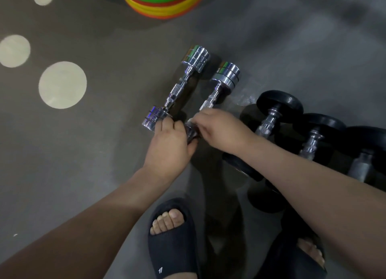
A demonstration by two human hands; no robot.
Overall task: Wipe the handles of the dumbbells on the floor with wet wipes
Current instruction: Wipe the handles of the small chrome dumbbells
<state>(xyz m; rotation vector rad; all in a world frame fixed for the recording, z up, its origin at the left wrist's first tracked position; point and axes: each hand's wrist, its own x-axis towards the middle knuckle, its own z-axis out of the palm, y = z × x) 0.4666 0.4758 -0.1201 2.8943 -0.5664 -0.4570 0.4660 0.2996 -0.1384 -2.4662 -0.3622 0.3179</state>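
The left chrome dumbbell (177, 88) and right chrome dumbbell (221, 80) are mirror-bright polished metal with rough knurled handles. The black dumbbells (279, 102) have matt, rubber-like heads on duller knurled metal bars. The floor (104, 157) is matt grey, the slippers (173, 249) matt black.

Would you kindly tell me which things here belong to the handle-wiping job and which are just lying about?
Job: left chrome dumbbell; right chrome dumbbell, with left hand and right hand at its near end; black dumbbells. No wipe can be made out.
Lying about: coloured plates; slippers; clear plastic scrap.
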